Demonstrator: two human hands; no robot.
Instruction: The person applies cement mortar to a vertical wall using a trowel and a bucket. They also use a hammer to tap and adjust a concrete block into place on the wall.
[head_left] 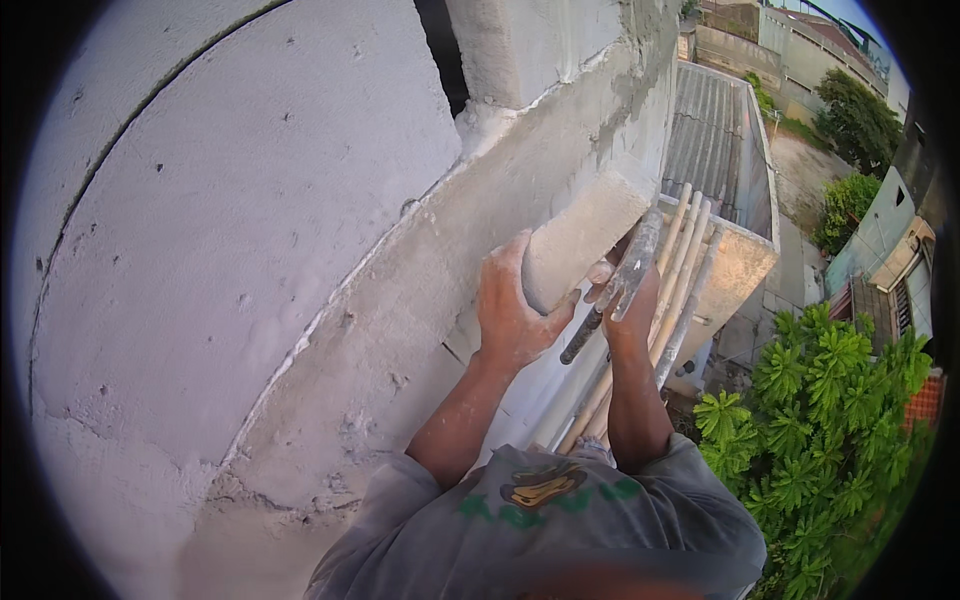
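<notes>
Displays dark speckling on the lilac-grey flat masonry wall [230, 190]; shows sandy beige on the rectangular masonry block [585, 240]. Bears green and brown-yellow print [543, 486] on the grey short-sleeved fabric shirt [480, 535]. Repeats parallel lines on the grey corrugated roof [705, 140].

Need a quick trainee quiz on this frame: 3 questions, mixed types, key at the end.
1. Which hand is on the dusty tool with the dark end?

2. True or false: the leafy green tree is on the right side of the picture.

3. Which part of the pale block does the left hand grip?
A) the end nearer the person
B) the end farther from the person
C) the middle of its upper face

Key:
1. The right hand.
2. True.
3. A.
</notes>
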